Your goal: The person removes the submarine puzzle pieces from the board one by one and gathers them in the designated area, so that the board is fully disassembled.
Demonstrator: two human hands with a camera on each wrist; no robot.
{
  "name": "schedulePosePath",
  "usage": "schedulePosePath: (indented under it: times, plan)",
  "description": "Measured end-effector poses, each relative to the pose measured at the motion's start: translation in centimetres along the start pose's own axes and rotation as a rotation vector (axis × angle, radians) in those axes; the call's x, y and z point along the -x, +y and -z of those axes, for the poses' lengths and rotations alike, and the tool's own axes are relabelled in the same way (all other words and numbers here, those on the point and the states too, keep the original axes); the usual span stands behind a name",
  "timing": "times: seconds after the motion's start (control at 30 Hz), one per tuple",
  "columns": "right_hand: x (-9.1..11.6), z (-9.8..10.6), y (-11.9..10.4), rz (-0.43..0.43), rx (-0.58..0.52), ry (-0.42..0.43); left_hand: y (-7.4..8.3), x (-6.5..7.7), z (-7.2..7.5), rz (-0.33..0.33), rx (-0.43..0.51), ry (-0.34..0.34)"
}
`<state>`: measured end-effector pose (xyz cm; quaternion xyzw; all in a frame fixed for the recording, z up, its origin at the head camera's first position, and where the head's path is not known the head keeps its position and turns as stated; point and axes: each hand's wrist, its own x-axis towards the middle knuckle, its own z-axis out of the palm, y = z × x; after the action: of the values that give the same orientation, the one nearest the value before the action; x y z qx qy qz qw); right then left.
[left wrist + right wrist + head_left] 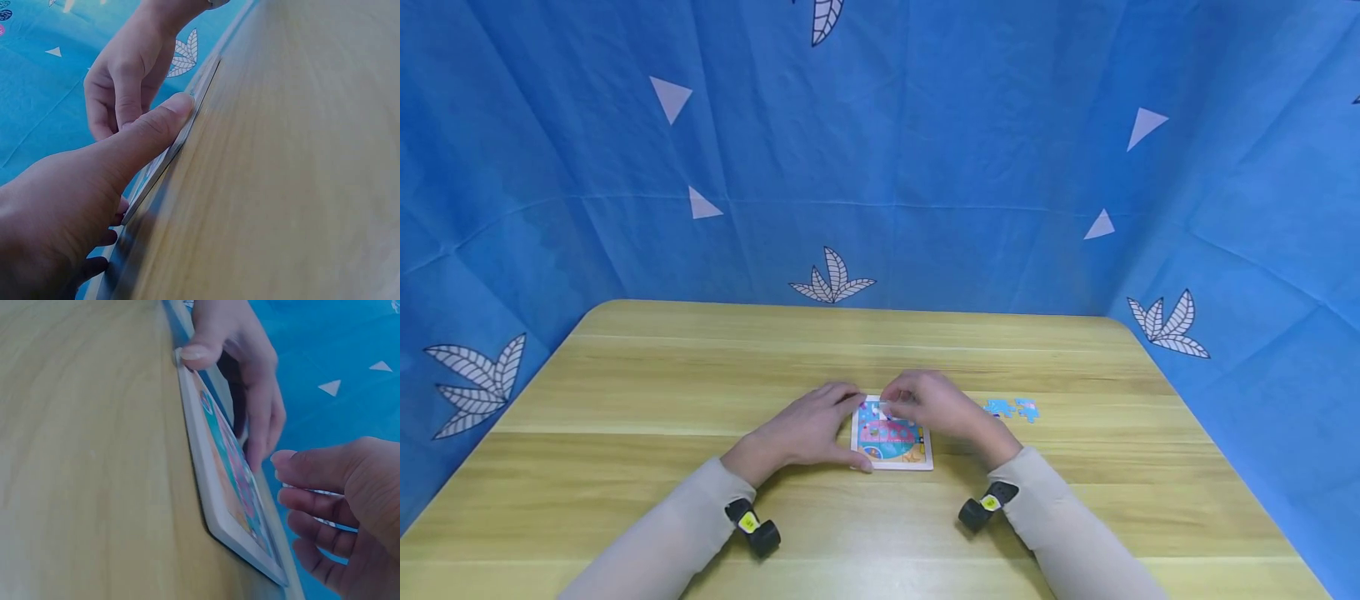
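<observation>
A square jigsaw puzzle board (901,466) with a white rim lies flat on the table, its picture pink, teal and blue. My left hand (808,427) holds it along the left side, the thumb (178,105) on the rim's near corner and the fingers by the far corner. Over the board's far part is my right hand (934,405), slightly blurred, thumb and index finger brought together on what looks like a small puzzle piece, mostly hidden by the fingers. A whitish patch (883,409) shows beside those fingertips.
Two loose blue puzzle pieces, one (1000,407) beside the other (1027,409), lie right of the board, behind the right wrist. The wooden table (700,367) ends at a blue curtain (895,150) at the back and sides.
</observation>
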<state>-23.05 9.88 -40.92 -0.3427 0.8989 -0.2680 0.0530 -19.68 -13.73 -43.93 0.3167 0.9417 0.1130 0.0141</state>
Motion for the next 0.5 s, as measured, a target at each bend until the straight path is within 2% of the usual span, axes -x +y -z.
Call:
schedulePosePath:
  times: [0.2, 0.5]
  plan:
    - [-0.4, -0.8, -0.2, 0.031, 0.050, -0.040, 0.0, -0.1, 0.1, 0.004, -0.010, -0.009]
    - [-0.4, -1.5, -0.6, -0.005, 0.071, -0.046, 0.3, 0.0, 0.4, 0.014, 0.008, -0.017]
